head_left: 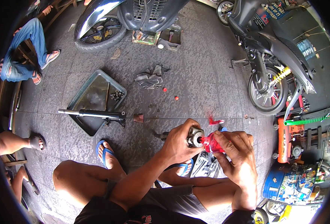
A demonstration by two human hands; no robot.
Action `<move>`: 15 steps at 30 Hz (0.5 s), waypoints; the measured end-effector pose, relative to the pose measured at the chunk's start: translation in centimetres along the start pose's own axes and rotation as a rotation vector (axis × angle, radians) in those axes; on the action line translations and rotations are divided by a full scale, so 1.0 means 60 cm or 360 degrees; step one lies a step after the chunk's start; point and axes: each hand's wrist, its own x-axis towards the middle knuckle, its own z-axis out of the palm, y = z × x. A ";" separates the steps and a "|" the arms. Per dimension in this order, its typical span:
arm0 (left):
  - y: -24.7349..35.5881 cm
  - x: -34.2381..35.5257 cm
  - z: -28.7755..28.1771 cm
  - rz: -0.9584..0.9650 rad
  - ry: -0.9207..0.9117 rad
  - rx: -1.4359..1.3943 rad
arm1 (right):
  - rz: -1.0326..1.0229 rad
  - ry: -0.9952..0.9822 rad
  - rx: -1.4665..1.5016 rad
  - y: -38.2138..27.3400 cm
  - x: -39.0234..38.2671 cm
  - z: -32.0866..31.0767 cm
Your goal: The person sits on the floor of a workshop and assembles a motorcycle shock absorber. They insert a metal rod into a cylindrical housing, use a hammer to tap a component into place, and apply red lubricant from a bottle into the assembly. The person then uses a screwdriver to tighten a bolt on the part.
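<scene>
My left hand (178, 143) is closed round a metal tube (194, 133), its open end facing up. My right hand (236, 158) grips a red bottle (212, 142), tipped toward the tube, its mouth at the opening. Just beyond them lies a small red object (216, 121) beside a red stain on the floor. Two small red caps (165, 89) (176, 98) are further forward, near crumpled gray cloth (148, 78). To the left, a black and silver fork leg (97, 114) lies across a tray (71, 104) holding small parts.
Motor scooters stand ahead (142, 16) and at right (262, 52). An orange compressor (286, 143) and blue drum (273, 183) occupy the right side. Other people's legs (30, 37) (15, 143) show at left. An open parts box (146, 37) sits under the front scooter.
</scene>
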 end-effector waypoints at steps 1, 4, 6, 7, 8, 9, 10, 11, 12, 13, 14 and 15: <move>0.000 0.000 0.001 0.0015 0.0022 -0.0009 | -0.0002 -0.0002 -0.0001 0.000 0.000 0.000; 0.002 0.001 0.001 0.0040 0.0064 -0.0032 | -0.0005 -0.0008 -0.0007 -0.001 0.001 -0.002; 0.002 0.001 0.002 0.0024 0.0051 -0.0039 | -0.0001 -0.0010 -0.0008 -0.001 0.000 -0.002; 0.001 0.001 0.003 0.0029 0.0055 -0.0038 | 0.0000 -0.0011 -0.0012 -0.001 0.000 -0.003; 0.001 0.001 0.003 0.0032 0.0061 -0.0037 | -0.0001 -0.0013 -0.0014 -0.001 0.000 -0.002; 0.000 0.001 0.003 0.0036 0.0067 -0.0036 | -0.0002 -0.0015 -0.0017 -0.001 0.001 -0.001; -0.001 0.000 0.002 0.0015 0.0047 -0.0030 | -0.0002 -0.0015 -0.0015 -0.001 0.001 0.000; -0.002 0.001 0.001 -0.0006 0.0024 -0.0024 | 0.0000 -0.0014 -0.0014 0.000 0.000 0.000; -0.002 0.001 0.001 -0.0026 0.0001 -0.0019 | 0.0003 -0.0013 -0.0014 0.000 0.000 0.000; -0.002 0.001 0.002 -0.0024 -0.0003 -0.0023 | 0.0003 -0.0015 -0.0012 0.001 -0.001 0.000; -0.002 0.001 0.001 -0.0021 -0.0006 -0.0025 | 0.0002 -0.0016 -0.0010 0.001 0.000 -0.001; -0.001 0.001 0.001 -0.0017 -0.0009 -0.0027 | 0.0001 -0.0016 -0.0008 0.001 0.000 -0.001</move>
